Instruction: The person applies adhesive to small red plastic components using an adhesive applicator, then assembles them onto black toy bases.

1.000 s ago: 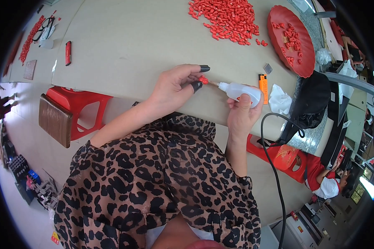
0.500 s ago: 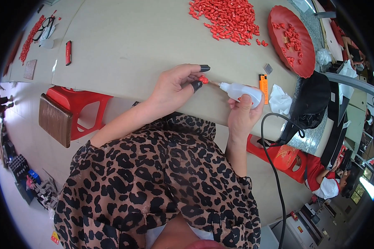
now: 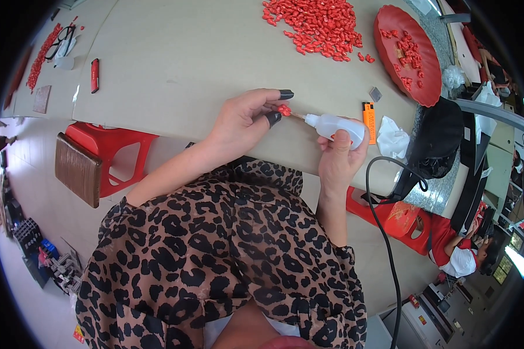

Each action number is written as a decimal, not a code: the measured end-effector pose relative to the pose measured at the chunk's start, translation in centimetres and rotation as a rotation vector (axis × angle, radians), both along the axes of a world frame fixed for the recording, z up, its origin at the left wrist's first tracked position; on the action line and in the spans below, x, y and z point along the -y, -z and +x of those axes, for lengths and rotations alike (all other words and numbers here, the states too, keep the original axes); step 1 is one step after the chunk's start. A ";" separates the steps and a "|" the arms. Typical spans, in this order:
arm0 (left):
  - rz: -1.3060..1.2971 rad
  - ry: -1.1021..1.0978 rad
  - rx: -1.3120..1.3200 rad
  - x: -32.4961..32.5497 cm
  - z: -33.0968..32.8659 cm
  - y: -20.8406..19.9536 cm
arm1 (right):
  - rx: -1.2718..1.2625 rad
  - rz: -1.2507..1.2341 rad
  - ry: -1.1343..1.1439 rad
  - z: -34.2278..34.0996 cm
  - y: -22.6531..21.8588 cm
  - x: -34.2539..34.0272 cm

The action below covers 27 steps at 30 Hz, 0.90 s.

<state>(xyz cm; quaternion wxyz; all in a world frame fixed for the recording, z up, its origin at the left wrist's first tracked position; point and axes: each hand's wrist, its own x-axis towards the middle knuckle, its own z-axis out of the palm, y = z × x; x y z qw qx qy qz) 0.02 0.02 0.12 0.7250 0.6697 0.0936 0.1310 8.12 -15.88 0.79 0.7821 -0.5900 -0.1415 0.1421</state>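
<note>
Head view: your right hand [image 3: 339, 160] grips a translucent white bottle [image 3: 333, 124], tipped sideways, seemingly to aim its nozzle [image 3: 311, 120] at the small red piece [image 3: 284, 110]. Your left hand [image 3: 241, 121] pinches that piece, probably for steadiness; it sits at the left hand's two o'clock, the right's ten. Farther, at one o'clock, lies a red heap [image 3: 323, 26].
</note>
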 end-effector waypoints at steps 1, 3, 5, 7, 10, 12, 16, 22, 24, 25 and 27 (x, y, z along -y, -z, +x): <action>0.000 0.000 0.000 0.0 0.0 0.0 | 0.000 0.000 0.000 0.0 0.0 0.0; -0.005 -0.002 0.001 0.0 0.0 0.0 | -0.001 0.004 -0.001 0.0 -0.2 0.0; -0.018 0.001 0.001 0.0 0.0 0.0 | 0.000 0.007 0.008 -0.1 -0.3 -0.2; -0.032 0.004 0.002 0.0 0.0 -0.1 | 0.000 0.011 0.016 -0.1 -0.3 -0.2; -0.021 0.000 -0.014 0.0 0.0 -0.1 | -0.003 0.002 0.001 0.0 -0.2 -0.1; -0.019 0.001 0.008 0.0 0.0 0.0 | 0.008 0.003 -0.004 0.0 -0.2 -0.1; -0.032 0.004 0.007 0.0 0.0 0.0 | 0.002 0.004 0.003 0.0 -0.2 -0.1; -0.031 0.004 -0.007 0.0 0.0 -0.2 | 0.003 0.004 0.001 -0.1 -0.2 -0.1; -0.062 0.006 0.000 0.0 0.0 0.0 | 0.007 0.009 0.000 -0.1 -0.3 -0.1; -0.062 0.006 0.000 0.0 0.0 0.0 | 0.007 0.009 0.000 -0.1 -0.2 -0.1; -0.042 0.006 -0.003 0.0 0.0 0.0 | 0.001 0.004 -0.006 -0.1 -0.1 0.0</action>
